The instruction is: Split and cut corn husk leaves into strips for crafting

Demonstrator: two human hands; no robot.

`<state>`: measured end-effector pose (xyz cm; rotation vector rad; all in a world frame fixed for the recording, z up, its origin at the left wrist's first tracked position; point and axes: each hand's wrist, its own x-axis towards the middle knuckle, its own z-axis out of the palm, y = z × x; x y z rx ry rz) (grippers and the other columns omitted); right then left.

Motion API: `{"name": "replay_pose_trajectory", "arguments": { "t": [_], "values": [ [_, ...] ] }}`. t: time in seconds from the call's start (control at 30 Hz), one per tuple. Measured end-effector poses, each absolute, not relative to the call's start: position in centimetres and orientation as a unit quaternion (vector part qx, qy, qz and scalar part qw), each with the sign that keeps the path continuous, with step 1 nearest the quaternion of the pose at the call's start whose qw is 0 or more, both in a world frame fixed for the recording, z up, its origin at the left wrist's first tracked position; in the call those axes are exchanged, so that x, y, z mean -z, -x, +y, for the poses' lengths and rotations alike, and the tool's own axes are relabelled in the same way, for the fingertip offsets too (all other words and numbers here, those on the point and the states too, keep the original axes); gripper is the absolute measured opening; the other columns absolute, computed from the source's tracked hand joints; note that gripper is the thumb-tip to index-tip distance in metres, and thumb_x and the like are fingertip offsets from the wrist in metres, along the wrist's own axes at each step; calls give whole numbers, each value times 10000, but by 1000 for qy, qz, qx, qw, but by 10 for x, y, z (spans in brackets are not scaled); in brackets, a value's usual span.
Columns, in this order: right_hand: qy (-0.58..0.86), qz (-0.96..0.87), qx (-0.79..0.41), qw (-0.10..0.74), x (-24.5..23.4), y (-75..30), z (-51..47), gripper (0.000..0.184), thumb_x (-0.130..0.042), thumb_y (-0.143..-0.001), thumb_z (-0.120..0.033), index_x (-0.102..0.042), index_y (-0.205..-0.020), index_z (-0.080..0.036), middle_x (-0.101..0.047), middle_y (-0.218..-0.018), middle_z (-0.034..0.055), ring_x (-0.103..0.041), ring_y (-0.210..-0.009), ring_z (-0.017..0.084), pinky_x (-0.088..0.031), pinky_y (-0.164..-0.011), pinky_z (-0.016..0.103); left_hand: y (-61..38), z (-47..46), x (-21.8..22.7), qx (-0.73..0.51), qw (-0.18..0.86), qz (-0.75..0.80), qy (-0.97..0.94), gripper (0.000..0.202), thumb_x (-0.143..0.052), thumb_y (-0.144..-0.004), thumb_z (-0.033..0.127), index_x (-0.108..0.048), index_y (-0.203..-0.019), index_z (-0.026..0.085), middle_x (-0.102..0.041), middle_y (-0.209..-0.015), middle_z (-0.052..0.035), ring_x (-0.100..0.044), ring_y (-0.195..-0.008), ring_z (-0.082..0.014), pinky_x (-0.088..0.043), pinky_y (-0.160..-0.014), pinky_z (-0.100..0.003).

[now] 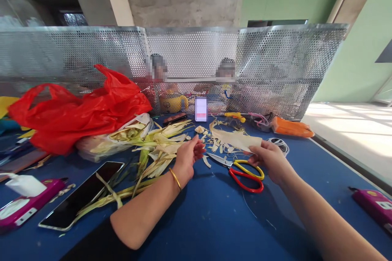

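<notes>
My right hand (pixel 271 158) pinches the right end of a pale, dry corn husk piece (pixel 234 138), whose other end tapers to the left. My left hand (pixel 189 157) hovers beside the husk pile, fingers loosely curled and apart, with nothing visible in them. Corn husks (pixel 162 147) in green and cream lie heaped just left of it. Between the hands rest scissors (pixel 248 173) with one red and one yellow handle loop, blades pointing left. Small husk scraps (pixel 216 144) are scattered beneath the held piece.
A red plastic bag (pixel 85 110) is at the left, near a black-screened phone (pixel 82 195) and a purple power strip (pixel 36 200). Ahead stands a lit phone (pixel 201 109) before a perforated metal screen (pixel 190 49), with people behind. An orange packet (pixel 292 127) lies right.
</notes>
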<state>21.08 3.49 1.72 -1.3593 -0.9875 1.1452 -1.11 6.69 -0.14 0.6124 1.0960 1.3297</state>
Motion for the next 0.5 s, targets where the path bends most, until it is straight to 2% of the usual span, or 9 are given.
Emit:
{"name": "replay_pose_trajectory", "arguments": {
  "t": [0.13,0.2,0.27,0.4,0.5],
  "values": [
    [564,-442,-481,505,-6,-188,29,111,-603,-705,-145,-562,-802,-182,-702,-648,12,-596,-426,107,-457,-399,190,-6,54,9,-498,673,432,-335,244,-730,-746,333,-657,-825,114,-710,-838,-92,-673,-685,-146,-512,-579,-223],
    [564,-473,-485,472,5,-176,25,108,-573,-721,-170,-533,-818,-193,-682,-622,-12,-597,-425,111,-438,-400,193,-11,49,11,-496,679,427,-334,188,-700,-779,293,-665,-848,121,-715,-878,-95,-679,-721,-154,-525,-613,-231],
    [555,-517,-493,426,15,-165,21,109,-549,-729,-196,-500,-826,-204,-674,-628,-29,-602,-430,116,-421,-401,198,-14,47,11,-519,659,442,-319,129,-632,-831,247,-670,-847,125,-715,-874,-88,-669,-693,-140,-516,-592,-219],
    [501,-657,-482,290,20,-155,11,71,-507,-795,-251,-474,-841,-208,-688,-728,-17,-620,-500,118,-423,-460,212,-12,49,7,-556,645,449,-272,159,-538,-887,238,-630,-826,123,-708,-819,-88,-666,-650,-143,-509,-550,-224],
    [476,-774,-362,210,8,-162,6,123,-538,-827,-319,-525,-860,-201,-653,-747,-4,-620,-633,141,-426,-558,234,-8,54,2,-561,627,479,-250,107,-521,-893,226,-578,-863,141,-663,-667,-29,-580,-462,-99,-440,-436,-198]
  ]
}}
